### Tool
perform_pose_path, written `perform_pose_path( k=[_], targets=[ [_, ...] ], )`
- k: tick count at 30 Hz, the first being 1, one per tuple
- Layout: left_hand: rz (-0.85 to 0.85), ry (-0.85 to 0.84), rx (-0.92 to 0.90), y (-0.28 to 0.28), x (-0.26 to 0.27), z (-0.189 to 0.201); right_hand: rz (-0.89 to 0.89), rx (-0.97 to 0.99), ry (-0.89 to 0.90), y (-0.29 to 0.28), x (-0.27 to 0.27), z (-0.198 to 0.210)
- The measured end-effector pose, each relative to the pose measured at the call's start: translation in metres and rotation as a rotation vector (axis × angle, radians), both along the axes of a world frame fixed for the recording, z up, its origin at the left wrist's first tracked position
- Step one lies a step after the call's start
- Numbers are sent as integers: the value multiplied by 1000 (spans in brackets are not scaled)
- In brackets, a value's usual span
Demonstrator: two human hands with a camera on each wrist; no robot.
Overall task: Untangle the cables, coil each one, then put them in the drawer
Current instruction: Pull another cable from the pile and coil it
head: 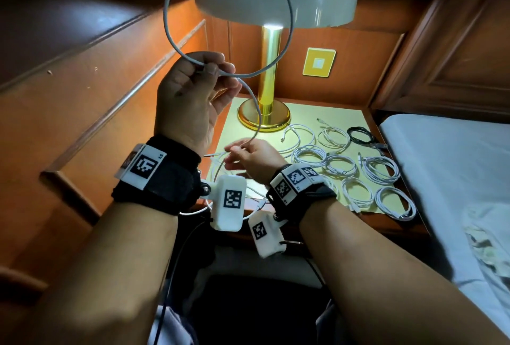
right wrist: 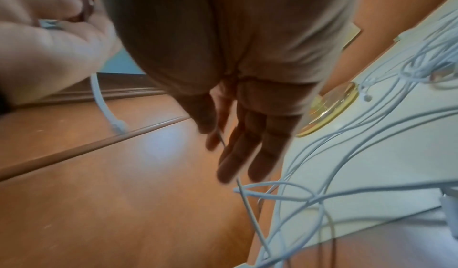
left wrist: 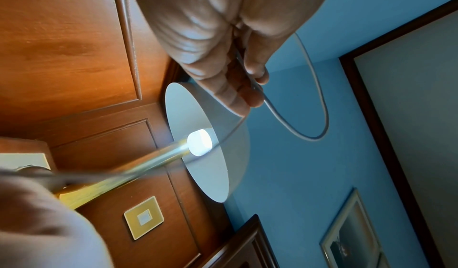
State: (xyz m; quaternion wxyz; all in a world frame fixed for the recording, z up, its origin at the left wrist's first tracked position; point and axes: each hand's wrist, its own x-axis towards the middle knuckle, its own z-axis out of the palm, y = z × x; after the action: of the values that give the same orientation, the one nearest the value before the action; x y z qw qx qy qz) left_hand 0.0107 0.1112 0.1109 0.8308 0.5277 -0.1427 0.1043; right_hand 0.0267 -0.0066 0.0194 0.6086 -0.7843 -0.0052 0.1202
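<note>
Left hand (head: 190, 96) pinching looped grey cable (head: 171, 27); right hand (head: 254, 157) gripping its lower run. Coiled cables (head: 345, 168) on tabletop (head: 345, 115) visible from head only; wall picture (left wrist: 352, 239) from left wrist only.

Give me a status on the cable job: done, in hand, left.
Done: a group of coiled white cables and one coiled black cable lie on the nightstand.

In hand: the left hand pinches a grey cable into a raised loop; the right hand holds its lower run.

Left: loose white cables lie tangled at the front edge. No drawer shows, so nothing appears stowed.
</note>
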Motion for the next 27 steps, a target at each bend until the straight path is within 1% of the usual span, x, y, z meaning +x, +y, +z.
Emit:
perform_pose_path(
  k=[2, 5, 7, 10, 12, 14, 17, 18, 19, 21, 22, 23, 24, 25, 27],
  targets=[
    [73, 87, 1, 6, 8, -8, -106, 86, -52, -7, 7, -1],
    [177, 215, 48, 13, 15, -24, -199, 199, -103, -16, 10, 4],
    [225, 289, 107, 17, 18, -34, -214, 219, -117, -20, 13, 5],
    [291, 357, 147, 20, 22, -42, -219, 218, -150, -25, 16, 5],
    [316, 380, 162, 21, 24, -46, -210, 199, -186, -27, 16, 8],
    [324, 402, 186, 22, 26, -49, -201, 138, -210, -27, 17, 7],
    [346, 420, 219, 23, 28, -54, -311, 15, -306, -28, 20, 3],
    [350, 426, 228, 23, 29, -55, -339, -1, -302, -29, 21, 2],
    [351, 434, 234, 23, 30, -55, -332, -32, -262, -30, 21, 2],
    [354, 443, 250, 22, 30, -57, -262, -147, -153, -33, 20, -2],
    [355, 442, 262, 22, 30, -57, -253, -210, -142, -33, 21, -5],
    [354, 441, 273, 22, 30, -57, -271, -255, -173, -33, 21, -7],
    [354, 442, 283, 21, 30, -58, -294, -258, -215, -32, 21, -7],
    [355, 446, 293, 21, 30, -59, -294, -209, -245, -31, 20, -7],
    [359, 450, 313, 21, 31, -59, -239, -80, -234, -26, 20, -5]
  ],
)
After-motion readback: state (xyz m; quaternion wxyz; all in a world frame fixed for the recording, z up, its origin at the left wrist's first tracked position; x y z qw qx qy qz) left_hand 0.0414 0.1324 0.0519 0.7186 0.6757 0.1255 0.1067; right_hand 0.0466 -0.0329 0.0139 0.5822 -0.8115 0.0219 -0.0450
